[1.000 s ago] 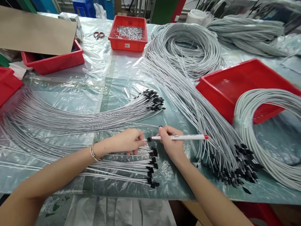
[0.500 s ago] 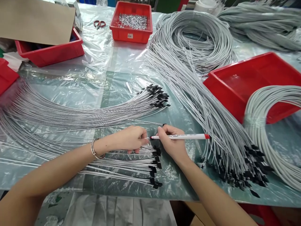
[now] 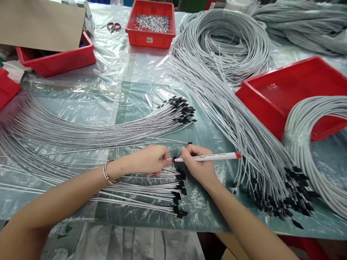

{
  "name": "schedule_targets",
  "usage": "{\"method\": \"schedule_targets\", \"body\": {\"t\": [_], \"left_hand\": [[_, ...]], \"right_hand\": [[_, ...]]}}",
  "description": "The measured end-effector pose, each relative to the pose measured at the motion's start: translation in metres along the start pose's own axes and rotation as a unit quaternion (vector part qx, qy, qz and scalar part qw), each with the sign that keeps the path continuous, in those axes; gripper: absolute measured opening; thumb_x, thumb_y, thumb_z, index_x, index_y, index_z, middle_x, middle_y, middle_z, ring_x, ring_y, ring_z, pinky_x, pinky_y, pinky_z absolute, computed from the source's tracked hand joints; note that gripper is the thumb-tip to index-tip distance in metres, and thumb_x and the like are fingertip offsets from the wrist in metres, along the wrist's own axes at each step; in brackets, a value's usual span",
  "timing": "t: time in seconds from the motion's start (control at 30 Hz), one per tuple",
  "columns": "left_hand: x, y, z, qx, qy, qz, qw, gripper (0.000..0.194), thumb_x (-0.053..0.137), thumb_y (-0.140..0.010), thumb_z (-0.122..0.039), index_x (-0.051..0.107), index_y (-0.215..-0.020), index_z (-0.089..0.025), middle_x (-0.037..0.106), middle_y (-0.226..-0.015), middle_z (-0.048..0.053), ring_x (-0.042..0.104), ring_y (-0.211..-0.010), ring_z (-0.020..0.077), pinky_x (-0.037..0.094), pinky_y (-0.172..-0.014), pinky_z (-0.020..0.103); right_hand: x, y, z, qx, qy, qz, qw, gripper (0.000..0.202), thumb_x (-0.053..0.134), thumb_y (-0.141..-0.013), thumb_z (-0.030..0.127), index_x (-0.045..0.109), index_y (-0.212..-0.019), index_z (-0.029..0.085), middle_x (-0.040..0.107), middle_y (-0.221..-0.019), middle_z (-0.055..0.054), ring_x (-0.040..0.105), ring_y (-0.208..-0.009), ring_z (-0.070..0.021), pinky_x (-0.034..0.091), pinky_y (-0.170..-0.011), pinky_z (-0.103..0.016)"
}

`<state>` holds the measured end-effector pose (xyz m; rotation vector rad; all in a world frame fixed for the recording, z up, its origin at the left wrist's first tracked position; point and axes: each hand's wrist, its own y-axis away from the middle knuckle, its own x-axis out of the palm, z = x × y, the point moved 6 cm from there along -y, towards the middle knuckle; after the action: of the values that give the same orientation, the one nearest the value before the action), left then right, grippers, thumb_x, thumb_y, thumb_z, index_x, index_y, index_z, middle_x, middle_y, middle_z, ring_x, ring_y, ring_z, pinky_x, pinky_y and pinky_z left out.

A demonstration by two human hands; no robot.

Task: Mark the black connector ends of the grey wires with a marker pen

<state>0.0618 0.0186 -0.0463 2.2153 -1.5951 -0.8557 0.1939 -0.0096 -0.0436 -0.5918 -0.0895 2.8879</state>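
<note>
Left hand (image 3: 152,159): pinching one cable (image 3: 170,159) beside its black connector (image 3: 174,158). Right hand (image 3: 201,165): gripping one marker (image 3: 217,157), nib at connector, between the hands.

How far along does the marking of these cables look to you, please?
The neat row of cables nearest the person may be done, being laid out evenly. In hand is one black end, at the tip of the marker pen in the right hand; the left hand steadies its cable. The big loose pile may be left; marks are too small to confirm.
</note>
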Motion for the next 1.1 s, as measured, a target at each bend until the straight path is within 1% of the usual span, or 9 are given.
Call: {"method": "schedule_targets", "body": {"t": [0.2,0.37,0.47,0.53,0.7,0.77,0.83,0.9,1.1], "left_hand": [[0.000,0.000,0.001,-0.015,-0.004,0.001,1.000,0.028,0.039,-0.087,-0.045,0.045,-0.082,-0.019,0.061,-0.060,-0.001,0.048,-0.036,0.0092,0.039,-0.038,0.020],[-0.013,0.012,-0.006,0.047,-0.135,-0.029,0.989,0.041,0.029,-0.091,-0.049,0.043,-0.068,-0.017,0.054,-0.057,-0.001,0.047,-0.045,0.0095,0.035,-0.048,0.023],[-0.016,0.028,-0.019,0.112,-0.293,-0.073,0.947,0.045,0.030,-0.090,-0.053,0.048,-0.072,-0.017,0.053,-0.067,0.002,0.049,-0.061,0.0139,0.034,-0.058,0.026],[-0.005,0.037,-0.024,0.132,-0.372,-0.073,0.916,0.046,0.036,-0.085,-0.060,0.052,-0.085,-0.017,0.054,-0.079,0.004,0.050,-0.074,0.0179,0.035,-0.064,0.027],[0.034,0.051,-0.015,0.074,-0.533,-0.063,0.840,0.078,0.068,-0.050,-0.068,0.049,-0.101,-0.012,0.051,-0.093,0.010,0.047,-0.081,0.0253,0.036,-0.065,0.031],[0.042,0.060,-0.011,0.063,-0.523,-0.065,0.847,0.063,0.071,-0.058,-0.058,0.049,-0.097,-0.014,0.051,-0.091,0.008,0.047,-0.079,0.0232,0.036,-0.063,0.029],[0.047,0.069,-0.009,0.071,-0.467,-0.070,0.878,0.030,0.056,-0.081,-0.044,0.047,-0.092,-0.017,0.051,-0.088,0.005,0.048,-0.075,0.0185,0.035,-0.062,0.027],[0.050,0.076,-0.008,0.081,-0.431,-0.091,0.894,0.018,0.037,-0.092,-0.033,0.045,-0.088,-0.018,0.051,-0.087,0.004,0.048,-0.074,0.0167,0.035,-0.063,0.027],[0.063,0.078,-0.004,0.065,-0.507,-0.183,0.840,0.020,0.030,-0.093,-0.023,0.047,-0.085,-0.015,0.054,-0.086,0.008,0.050,-0.077,0.0212,0.036,-0.064,0.031]], "right_hand": [[-0.008,-0.007,-0.010,0.056,-0.119,-0.021,0.991,0.034,0.055,-0.078,0.027,0.049,-0.046,0.016,0.040,-0.042,0.004,0.031,-0.041,-0.0073,0.023,-0.042,-0.022],[-0.025,-0.015,-0.016,0.097,-0.343,-0.079,0.931,0.034,0.062,-0.074,0.029,0.046,-0.047,0.016,0.030,-0.037,0.007,0.022,-0.034,-0.0044,0.017,-0.038,-0.021],[-0.037,-0.017,-0.015,0.101,-0.391,-0.104,0.909,0.031,0.062,-0.073,0.029,0.048,-0.049,0.016,0.029,-0.035,0.008,0.021,-0.033,-0.0039,0.018,-0.036,-0.020],[-0.042,-0.018,-0.015,0.098,-0.397,-0.114,0.906,0.029,0.061,-0.074,0.028,0.048,-0.050,0.017,0.029,-0.036,0.008,0.021,-0.033,-0.0040,0.019,-0.036,-0.020],[-0.046,-0.019,-0.014,0.086,-0.388,-0.122,0.909,0.031,0.061,-0.073,0.030,0.046,-0.049,0.018,0.029,-0.036,0.008,0.022,-0.034,-0.0048,0.020,-0.035,-0.020],[-0.046,-0.018,-0.012,0.080,-0.377,-0.127,0.914,0.031,0.065,-0.071,0.032,0.047,-0.051,0.018,0.032,-0.038,0.007,0.024,-0.035,-0.0046,0.021,-0.035,-0.020],[-0.048,-0.016,-0.008,0.073,-0.362,-0.129,0.920,0.030,0.069,-0.069,0.036,0.051,-0.054,0.017,0.038,-0.042,0.007,0.029,-0.036,-0.0044,0.023,-0.035,-0.018],[-0.049,-0.015,-0.002,0.048,-0.333,-0.117,0.935,0.027,0.067,-0.071,0.041,0.060,-0.064,0.016,0.049,-0.048,0.004,0.038,-0.039,-0.0053,0.028,-0.037,-0.018],[-0.041,0.003,0.021,0.030,-0.242,-0.003,0.970,0.048,0.048,-0.081,0.058,0.063,-0.100,0.016,0.069,-0.072,-0.007,0.063,-0.058,-0.0143,0.049,-0.054,-0.025]]}}
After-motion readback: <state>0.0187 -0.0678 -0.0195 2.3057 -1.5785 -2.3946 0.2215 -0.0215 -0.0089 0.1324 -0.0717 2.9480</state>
